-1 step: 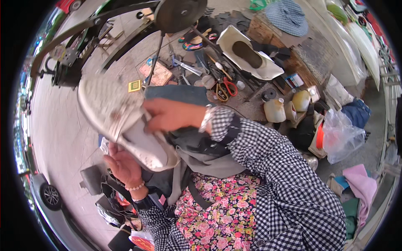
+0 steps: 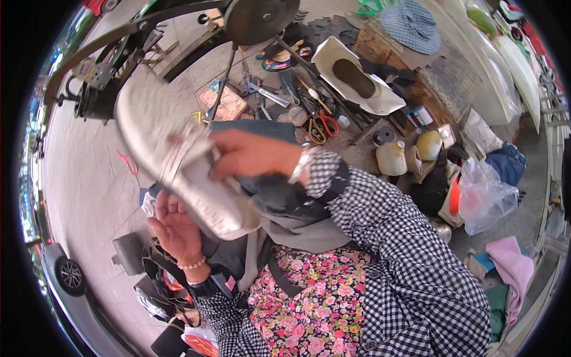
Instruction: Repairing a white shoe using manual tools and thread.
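A worn white shoe [image 2: 156, 134] is held up in front of me, tilted, with its toe toward the upper left and its pale sole facing the camera. My right hand [image 2: 253, 156] grips it across the middle, and a watch shows on that wrist. My left hand [image 2: 174, 229], with a bead bracelet, cups the shoe's lower end from beneath, its fingers partly hidden behind the shoe. Both sleeves are black-and-white check, over a flowered apron.
Ground clutter lies beyond: red-handled scissors [image 2: 322, 127], a large white shoe-shaped piece [image 2: 357, 76], two cream jugs [image 2: 391, 158], a clear plastic bag [image 2: 485, 196], a blue hat [image 2: 411, 25], pink cloth [image 2: 511, 265]. A dark machine wheel [image 2: 259, 18] hangs overhead.
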Action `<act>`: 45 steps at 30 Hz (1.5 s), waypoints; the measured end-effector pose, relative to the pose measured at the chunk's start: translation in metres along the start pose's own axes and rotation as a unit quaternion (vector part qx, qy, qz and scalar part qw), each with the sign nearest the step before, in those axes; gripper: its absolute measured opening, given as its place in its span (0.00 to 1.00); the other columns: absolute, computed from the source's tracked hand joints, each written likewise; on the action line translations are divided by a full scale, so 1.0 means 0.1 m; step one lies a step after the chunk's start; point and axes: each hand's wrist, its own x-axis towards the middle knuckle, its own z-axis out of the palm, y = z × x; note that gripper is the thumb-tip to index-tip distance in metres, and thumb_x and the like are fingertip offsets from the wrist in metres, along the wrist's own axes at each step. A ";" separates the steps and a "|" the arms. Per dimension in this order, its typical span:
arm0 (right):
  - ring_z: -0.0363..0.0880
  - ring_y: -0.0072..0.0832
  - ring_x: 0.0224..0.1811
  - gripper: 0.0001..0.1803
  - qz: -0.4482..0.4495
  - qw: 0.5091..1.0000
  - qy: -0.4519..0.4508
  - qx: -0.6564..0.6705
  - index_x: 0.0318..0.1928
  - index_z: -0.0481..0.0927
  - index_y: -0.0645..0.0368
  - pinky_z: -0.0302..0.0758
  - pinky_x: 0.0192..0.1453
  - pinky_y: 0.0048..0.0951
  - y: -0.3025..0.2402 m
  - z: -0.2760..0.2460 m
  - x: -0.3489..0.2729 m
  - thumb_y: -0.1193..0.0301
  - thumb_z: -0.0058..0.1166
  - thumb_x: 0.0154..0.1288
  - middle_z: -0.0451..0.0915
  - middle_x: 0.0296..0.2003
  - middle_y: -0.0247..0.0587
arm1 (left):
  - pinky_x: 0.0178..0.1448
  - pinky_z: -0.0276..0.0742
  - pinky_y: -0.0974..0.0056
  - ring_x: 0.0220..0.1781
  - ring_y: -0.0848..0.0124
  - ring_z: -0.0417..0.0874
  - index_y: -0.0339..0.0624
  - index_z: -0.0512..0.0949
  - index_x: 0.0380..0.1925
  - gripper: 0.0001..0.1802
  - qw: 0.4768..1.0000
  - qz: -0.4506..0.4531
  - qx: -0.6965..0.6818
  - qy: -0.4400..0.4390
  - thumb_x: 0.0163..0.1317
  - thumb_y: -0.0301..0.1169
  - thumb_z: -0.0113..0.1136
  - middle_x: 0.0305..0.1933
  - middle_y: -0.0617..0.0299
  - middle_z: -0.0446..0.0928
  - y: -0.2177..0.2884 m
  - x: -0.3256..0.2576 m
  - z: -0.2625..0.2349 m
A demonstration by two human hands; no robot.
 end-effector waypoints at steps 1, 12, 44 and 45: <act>0.70 0.19 0.35 0.16 0.052 0.998 -0.010 -0.027 0.43 0.73 0.63 0.68 0.39 0.22 -0.21 -0.12 -0.05 0.73 0.53 0.52 0.77 0.35 0.33 | 0.62 0.61 0.58 0.56 0.63 0.68 0.38 0.63 0.57 0.30 0.997 -0.019 -0.025 -0.065 0.65 0.50 0.41 0.54 0.54 0.69 0.03 0.00 -0.01; 0.74 0.21 0.33 0.23 0.309 0.923 0.086 -0.211 0.48 0.71 0.63 0.74 0.35 0.24 0.29 -1.40 -0.93 0.71 0.47 0.48 0.76 0.34 0.37 | 0.47 0.66 0.54 0.43 0.63 0.73 0.37 0.65 0.54 0.26 0.998 0.025 0.051 0.007 0.66 0.46 0.42 0.44 0.54 0.71 0.05 -0.13 0.07; 0.76 0.29 0.39 0.17 0.305 0.894 0.039 -0.325 0.45 0.75 0.66 0.71 0.44 0.26 1.58 -1.41 -0.63 0.74 0.46 0.54 0.79 0.37 0.42 | 0.46 0.76 0.61 0.40 0.63 0.80 0.33 0.70 0.46 0.16 0.998 -0.024 0.028 0.057 0.62 0.32 0.51 0.39 0.51 0.76 0.11 -0.27 0.05; 0.76 0.28 0.41 0.17 0.246 0.908 0.021 -0.337 0.45 0.75 0.67 0.70 0.46 0.25 1.60 -1.45 -0.59 0.75 0.44 0.54 0.79 0.36 0.41 | 0.46 0.76 0.62 0.40 0.64 0.80 0.31 0.70 0.46 0.16 0.998 -0.033 0.028 0.048 0.62 0.32 0.51 0.40 0.52 0.76 0.10 -0.29 0.05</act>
